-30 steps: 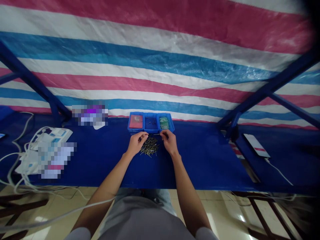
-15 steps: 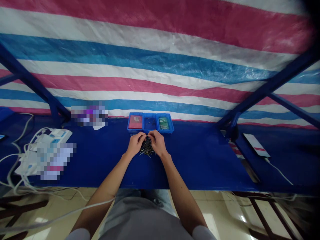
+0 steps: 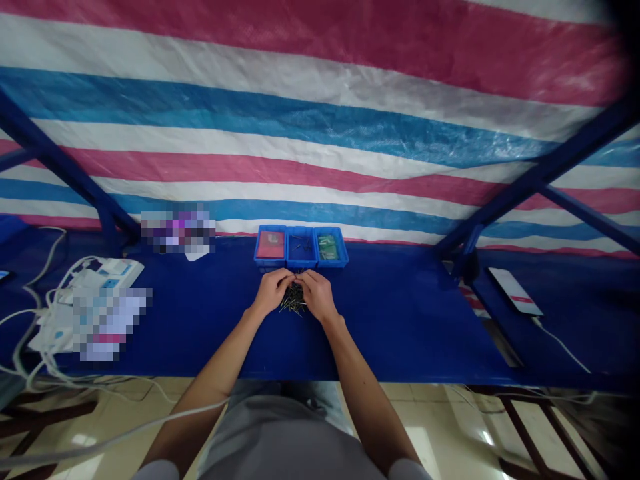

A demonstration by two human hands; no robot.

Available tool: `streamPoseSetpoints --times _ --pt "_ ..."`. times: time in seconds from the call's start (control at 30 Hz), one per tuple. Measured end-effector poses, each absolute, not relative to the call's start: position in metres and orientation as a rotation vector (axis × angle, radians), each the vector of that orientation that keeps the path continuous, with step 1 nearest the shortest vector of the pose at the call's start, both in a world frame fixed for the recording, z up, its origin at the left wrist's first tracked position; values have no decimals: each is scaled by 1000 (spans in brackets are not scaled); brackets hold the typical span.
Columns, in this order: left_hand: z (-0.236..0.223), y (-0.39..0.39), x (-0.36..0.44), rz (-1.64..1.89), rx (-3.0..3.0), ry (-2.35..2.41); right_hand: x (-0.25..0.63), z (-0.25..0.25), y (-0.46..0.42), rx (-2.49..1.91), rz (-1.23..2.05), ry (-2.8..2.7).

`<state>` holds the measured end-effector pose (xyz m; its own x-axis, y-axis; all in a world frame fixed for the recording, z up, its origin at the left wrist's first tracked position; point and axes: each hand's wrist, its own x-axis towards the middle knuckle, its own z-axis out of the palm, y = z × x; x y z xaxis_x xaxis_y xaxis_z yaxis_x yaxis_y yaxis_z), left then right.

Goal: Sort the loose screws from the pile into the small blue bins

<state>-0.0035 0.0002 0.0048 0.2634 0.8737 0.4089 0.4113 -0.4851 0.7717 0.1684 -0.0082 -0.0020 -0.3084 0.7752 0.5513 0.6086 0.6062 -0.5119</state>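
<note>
A heap of thin, dark and brassy metal pieces like screws or nails lies on the blue table. Over its left side is my left hand, fingers curled into a pinch. My right hand pinches from the other side, and the fingertips of both meet above the heap's far edge. Whatever they grip is too small to make out. Just beyond the hands stand three joined blue bins: the left bin holds something red, the middle bin a few thin dark pieces, the right bin pale and green items.
White power strips and tangled cables cover the table's left side, beside a blurred-out item. Another blurred item sits at the back left. A phone on a cable lies far right. Blue frame bars and a striped sheet stand behind.
Both hands have come slightly nearer to me, and my right hand's fingers now reach further left toward my left fingertips. The bins look unchanged.
</note>
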Motion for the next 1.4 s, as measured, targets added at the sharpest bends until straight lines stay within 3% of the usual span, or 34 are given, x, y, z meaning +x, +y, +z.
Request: streamPoseSetpoints --times 0.8,1.4 --pt "0 -3 -1 1211 2109 1180 162 -3 -9 -1271 500 -1832" --pt "4 -3 -3 1066 2023 1237 164 3 -12 -1117 591 -1739"
